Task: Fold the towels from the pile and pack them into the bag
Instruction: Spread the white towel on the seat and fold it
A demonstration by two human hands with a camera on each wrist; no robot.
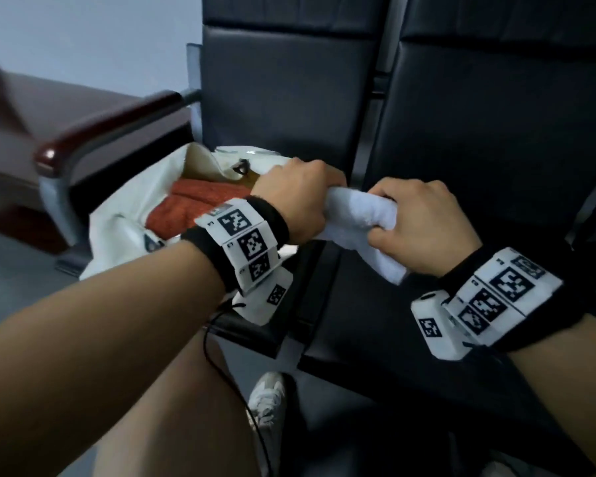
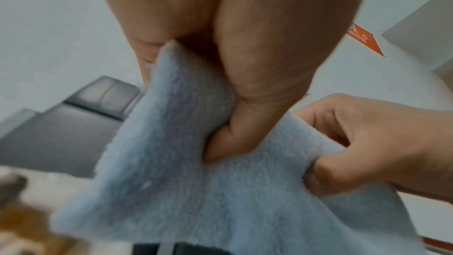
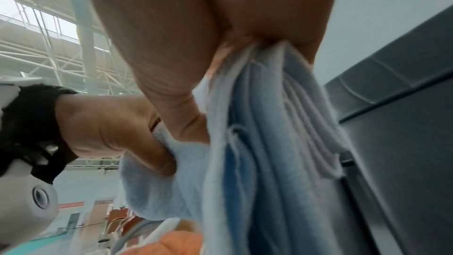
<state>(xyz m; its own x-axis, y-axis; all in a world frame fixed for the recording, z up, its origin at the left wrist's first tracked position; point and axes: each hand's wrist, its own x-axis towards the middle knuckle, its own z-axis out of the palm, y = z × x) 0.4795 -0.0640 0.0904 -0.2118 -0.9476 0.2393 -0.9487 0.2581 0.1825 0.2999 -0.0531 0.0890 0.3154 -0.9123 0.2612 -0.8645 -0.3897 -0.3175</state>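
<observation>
Towel (image 1: 358,218), pale blue and folded into a thick bundle, held in the air between both hands above dark seats (image 1: 496,149). Head view: the left hand (image 1: 296,197) is closed over the bundle's left end, and the right hand (image 1: 424,222) grips its right end with curled fingers, a folded corner hanging below that hand. Just to the left of the left hand, and slightly beyond it, stands an open cream bag (image 1: 117,218); inside lies an orange-red towel (image 1: 193,204), apparently folded, so at least one item seems packed. The blue bundle looks folded and ready for placing in the bag; no remaining pile is visible, so how many towels are left cannot be told. Left wrist view: the left hand's thumb (image 2: 245,133) presses into the fleecy cloth (image 2: 196,191), and the right hand's fingers (image 2: 355,162) pinch the edge on the right. Right wrist view: several stacked layers of the fold (image 3: 269,143) hang from the right hand's closed fingers, confirming a multiple fold; the left hand's thumb (image 3: 152,154) digs into the cloth on the left, and an orange patch (image 3: 176,243) shows below both hands, probably the packed towel.
</observation>
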